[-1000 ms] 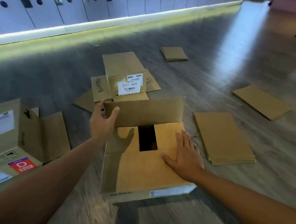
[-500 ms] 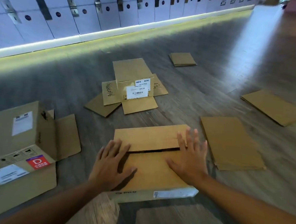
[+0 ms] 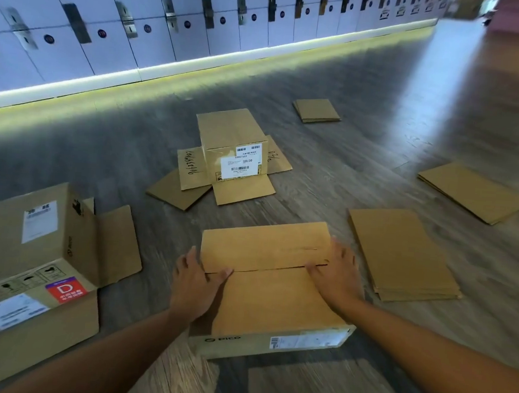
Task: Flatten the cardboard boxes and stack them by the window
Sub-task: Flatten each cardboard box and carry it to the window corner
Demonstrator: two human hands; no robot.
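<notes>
A low brown cardboard box (image 3: 275, 301) marked PICO lies on the floor right in front of me, both top flaps folded down and meeting at a seam. My left hand (image 3: 193, 283) rests on its left edge with the thumb lying on the seam. On the right edge my right hand (image 3: 337, 275) lies with fingers straight and its thumb also at the seam. A flat stack of cardboard (image 3: 401, 252) sits just right of the box.
A big open box (image 3: 34, 242) with a red D sticker stands at the left. A labelled box (image 3: 234, 139) with splayed flaps is ahead. More flat cardboard stacks lie far right (image 3: 473, 193) and further back (image 3: 316, 109). White lockers (image 3: 141, 19) line the wall.
The far flap, upright a second ago, has been folded down over the opening. Both hands slid outward from the box top to its left and right edges.
</notes>
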